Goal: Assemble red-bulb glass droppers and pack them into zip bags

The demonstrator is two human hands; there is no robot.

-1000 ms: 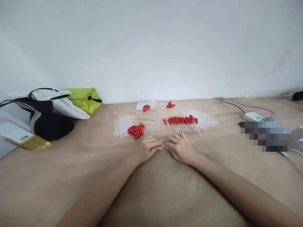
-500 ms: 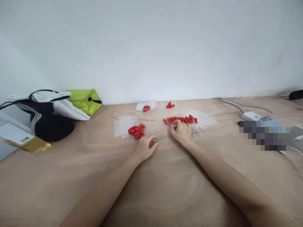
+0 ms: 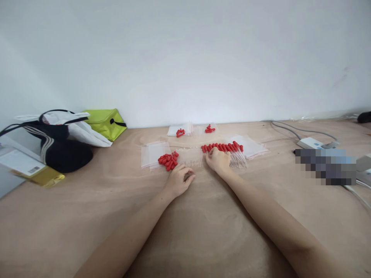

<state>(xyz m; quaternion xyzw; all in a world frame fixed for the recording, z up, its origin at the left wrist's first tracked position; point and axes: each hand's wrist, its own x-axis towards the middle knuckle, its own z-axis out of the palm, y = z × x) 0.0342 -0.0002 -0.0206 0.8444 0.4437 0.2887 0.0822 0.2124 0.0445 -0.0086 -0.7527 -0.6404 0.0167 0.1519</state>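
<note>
The right hand [image 3: 218,161], its fingers bent nearly together, any hold impossible to tell, has gone from beside the half-curled, seemingly empty left hand [image 3: 179,180] to the row of red-topped droppers [image 3: 223,147] on the worktop [image 3: 116,166], suggesting another has joined it, right of the clear tubes [image 3: 189,157] and loose red bulbs [image 3: 168,160].

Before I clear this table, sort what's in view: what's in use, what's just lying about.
Likely in use:
- red-topped droppers, at the right hand
- loose red bulbs, near the left hand
- clear tubes
- clear bags

Likely just lying about:
- black striped item
- lime bag
- gold package
- power strip
</note>
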